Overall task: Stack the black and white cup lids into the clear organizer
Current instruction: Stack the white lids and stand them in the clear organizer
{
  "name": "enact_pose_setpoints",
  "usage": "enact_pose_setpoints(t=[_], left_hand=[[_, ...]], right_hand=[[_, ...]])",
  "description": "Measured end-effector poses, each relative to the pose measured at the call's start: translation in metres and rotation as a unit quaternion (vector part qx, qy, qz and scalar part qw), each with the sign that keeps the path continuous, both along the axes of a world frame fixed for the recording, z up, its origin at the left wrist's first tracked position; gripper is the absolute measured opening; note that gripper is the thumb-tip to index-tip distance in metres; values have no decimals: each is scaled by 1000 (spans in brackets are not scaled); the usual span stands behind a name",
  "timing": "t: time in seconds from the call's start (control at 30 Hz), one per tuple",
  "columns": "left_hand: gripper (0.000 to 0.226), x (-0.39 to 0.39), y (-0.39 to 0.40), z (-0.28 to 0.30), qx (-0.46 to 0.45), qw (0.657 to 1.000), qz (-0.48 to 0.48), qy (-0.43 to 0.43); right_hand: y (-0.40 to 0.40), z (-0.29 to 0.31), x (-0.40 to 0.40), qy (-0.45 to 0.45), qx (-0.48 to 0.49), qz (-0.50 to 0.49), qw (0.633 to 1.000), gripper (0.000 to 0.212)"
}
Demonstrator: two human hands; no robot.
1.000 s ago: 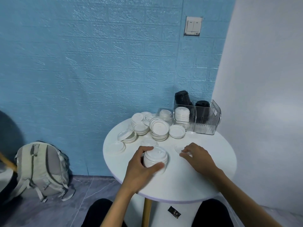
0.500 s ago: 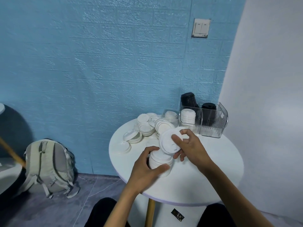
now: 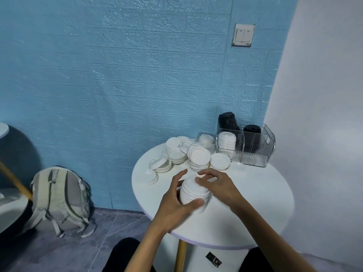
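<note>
A blue brick-pattern wall [image 3: 117, 75] backs the round white bench [image 3: 255, 203]. The clear organizer [image 3: 253, 152] sits at its far edge, already holding white and black lids. Near the front, the left hand [image 3: 174, 205] wraps a stack of white lids [image 3: 193, 193]; the right hand [image 3: 220, 185] presses its curled fingers on top. The lids look light, thin and slippery, so they are best gripped around the stack's sides.

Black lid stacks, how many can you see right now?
2. One tall black stack stands at the back left of the clear organizer; a shorter black stack sits in its right compartment. More could be hidden behind the white lids.
</note>
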State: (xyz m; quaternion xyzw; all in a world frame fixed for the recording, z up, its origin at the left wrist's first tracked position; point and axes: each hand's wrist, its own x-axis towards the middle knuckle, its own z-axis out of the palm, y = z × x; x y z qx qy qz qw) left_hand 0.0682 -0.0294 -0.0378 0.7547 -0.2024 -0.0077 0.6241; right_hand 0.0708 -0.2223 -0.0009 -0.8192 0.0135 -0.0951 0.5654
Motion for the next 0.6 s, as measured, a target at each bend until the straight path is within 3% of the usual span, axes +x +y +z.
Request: enact_pose_setpoints(t=[0.2, 0.37, 0.47, 0.6], left_hand=[[59, -1, -3, 0, -13, 1000, 7, -4], [58, 0, -3, -1, -28, 1000, 12, 8], [57, 2, -2, -1, -15, 1000, 2, 14], [58, 5, 0, -3, -7, 1000, -10, 18]], right_hand=[[11, -5, -4, -41, 5, 32, 999, 11], [13, -12, -6, -60, -31, 38, 997, 10], [12, -16, -5, -63, -44, 44, 996, 25], [10, -20, -3, -60, -54, 45, 996, 27]])
